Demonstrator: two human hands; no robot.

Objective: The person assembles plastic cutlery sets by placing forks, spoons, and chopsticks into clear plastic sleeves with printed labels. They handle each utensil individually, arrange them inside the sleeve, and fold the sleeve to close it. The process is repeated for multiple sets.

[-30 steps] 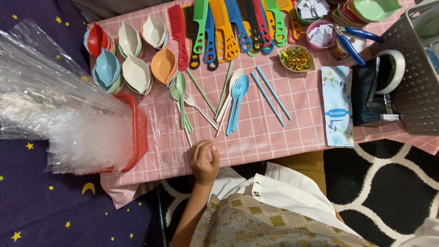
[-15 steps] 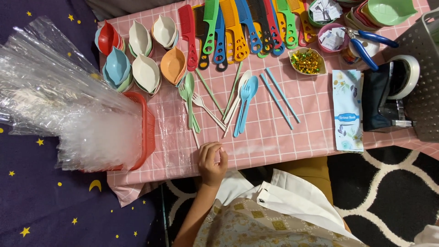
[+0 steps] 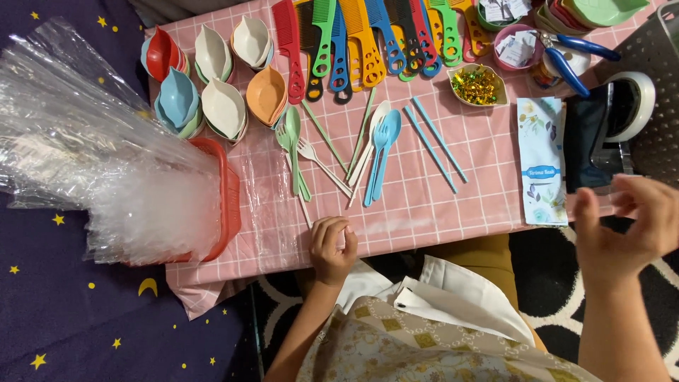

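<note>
My left hand (image 3: 332, 247) rests at the front edge of the pink checked table (image 3: 438, 212), fingers curled into a loose fist with nothing visible in it. A clear plastic sheet (image 3: 272, 191) lies flat just left of it. Beyond the hand lie green, white and blue spoons and forks (image 3: 375, 152) and pale chopsticks (image 3: 435, 145). My right hand (image 3: 626, 230) hovers blurred off the table's right front corner, fingers apart and holding nothing. It is close to a white flowered packet (image 3: 541, 159).
A red basket (image 3: 230, 205) stuffed with clear plastic bags (image 3: 99, 163) stands at the left. Boat-shaped bowls (image 3: 212, 78), coloured combs (image 3: 368, 39), a dish of gold bits (image 3: 477, 85), blue pliers (image 3: 569, 60) and a grey perforated bin with a tape roll (image 3: 633, 106) fill the back and right.
My right hand has come into view at the right, raised and open. The view has shifted slightly; my left hand stays curled at the table edge.
</note>
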